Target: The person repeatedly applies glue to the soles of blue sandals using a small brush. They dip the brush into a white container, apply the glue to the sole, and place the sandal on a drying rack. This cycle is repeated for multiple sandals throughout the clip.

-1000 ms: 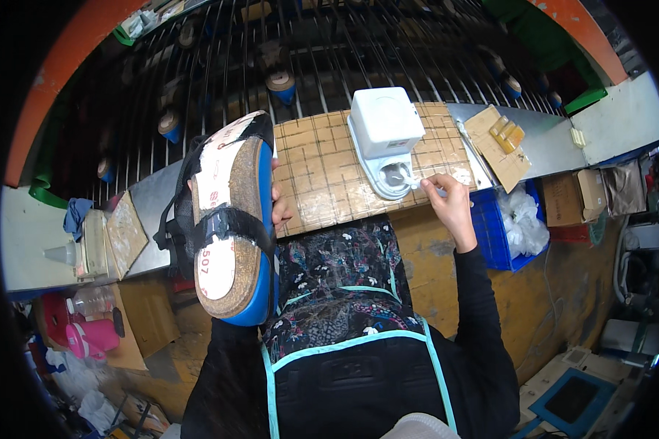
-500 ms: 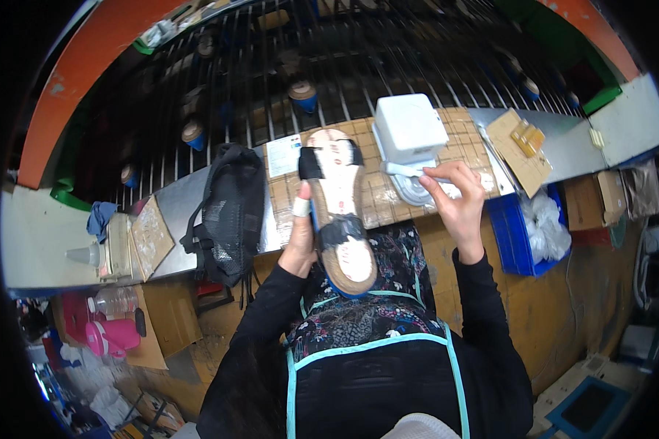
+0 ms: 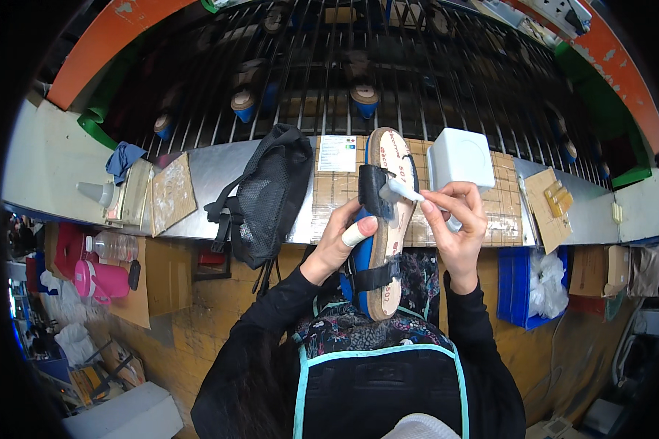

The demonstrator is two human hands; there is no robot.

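Note:
My left hand (image 3: 337, 245), its thumb wrapped in white tape, grips the side of a sandal (image 3: 392, 241) built on a blue last. The sandal stands lengthwise before me, its pale inner side up, with a wide black front strap (image 3: 375, 192) and a narrower black strap (image 3: 376, 277) nearer to me. Between thumb and fingers, my right hand (image 3: 459, 230) pinches a small white brush (image 3: 406, 192). The brush's tip touches the sandal beside the front strap. Behind that hand sits a white box-shaped container (image 3: 461, 159); my fingers partly cover its base.
A conveyor of metal rollers (image 3: 300, 110) carries several shoes on blue lasts. A black mesh bag (image 3: 271, 194) lies left of the cardboard-covered work surface (image 3: 505, 212). At right are a blue bin (image 3: 516, 293) with plastic bags and a cardboard piece (image 3: 545, 201).
My right hand has brought the brush from beside the white container to the sandal's front strap. The sandal has turned slightly in my left hand, and the whole view has shifted.

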